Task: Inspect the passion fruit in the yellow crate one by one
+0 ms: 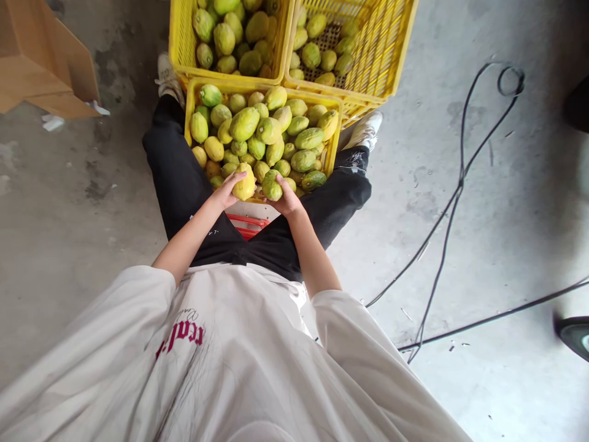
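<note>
My left hand (226, 191) is closed around a yellow oval fruit that looks like a small papaya (243, 182). In my right hand (289, 199) is a greener one (272, 185), gripped from the side with its end facing up. Both hands are above the near edge of a yellow plastic crate (189, 118) standing between my legs. Many loose papayas (244, 124), green to yellow, fill that crate. The two held fruits are side by side, a small gap apart. My fingers are partly hidden beneath the fruit.
Behind the near crate stand a second yellow crate (175, 40) of papayas and a third one (391, 55), partly filled. An open cardboard box (50, 61) lies at the left. Black cable (453, 199) loops over the concrete floor at the right. Something red (248, 224) shows below my hands.
</note>
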Demonstrator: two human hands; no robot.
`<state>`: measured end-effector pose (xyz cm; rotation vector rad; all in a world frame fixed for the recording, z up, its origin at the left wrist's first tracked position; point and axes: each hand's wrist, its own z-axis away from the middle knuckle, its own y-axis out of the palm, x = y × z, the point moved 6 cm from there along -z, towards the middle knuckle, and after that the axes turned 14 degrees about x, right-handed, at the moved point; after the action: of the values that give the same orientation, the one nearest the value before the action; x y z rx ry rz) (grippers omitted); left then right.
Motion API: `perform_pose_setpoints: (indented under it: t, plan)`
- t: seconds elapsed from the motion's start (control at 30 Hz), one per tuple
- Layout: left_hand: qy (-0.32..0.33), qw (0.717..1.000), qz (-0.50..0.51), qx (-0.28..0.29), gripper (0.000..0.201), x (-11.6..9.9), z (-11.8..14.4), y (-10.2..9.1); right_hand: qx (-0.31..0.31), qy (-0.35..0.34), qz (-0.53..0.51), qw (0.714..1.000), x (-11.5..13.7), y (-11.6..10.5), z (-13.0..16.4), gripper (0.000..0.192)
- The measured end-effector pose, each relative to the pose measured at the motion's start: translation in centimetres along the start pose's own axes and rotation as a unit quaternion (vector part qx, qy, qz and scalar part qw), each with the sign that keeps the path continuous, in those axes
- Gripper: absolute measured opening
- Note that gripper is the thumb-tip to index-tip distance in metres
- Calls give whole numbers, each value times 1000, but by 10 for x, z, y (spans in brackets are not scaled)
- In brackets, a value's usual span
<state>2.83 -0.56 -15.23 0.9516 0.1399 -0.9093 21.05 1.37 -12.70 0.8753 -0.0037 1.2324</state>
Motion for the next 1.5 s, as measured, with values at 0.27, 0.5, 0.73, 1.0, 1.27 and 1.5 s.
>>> perform_pose_setpoints:
  t: [0.27,0.5,0.73,1.0,1.27,1.5]
  plan:
    - [-22,1000,-15,-6,29,1,-6,-11,34,16,-49,998,-3,-3,-5,42]
    - [9,998,-24,50,56,-8,-6,-3,64,-2,-70,995,-9,-12,-15,31]
    - [15,999,17,34,45,-15,2,13,55,-14,-22,998,-5,-19,-20,26]
    - [-20,1000,-3,-10,39,-9,4,9,28,7,-27,999,-11,-21,-22,29]
    - [-15,1000,-14,3,39,-3,-5,-1,33,-1,-46,998,-7,-22,-18,22]
    - [6,999,-10,44,32,-10,-2,7,66,-33,-72,995,-6,-15,-19,26]
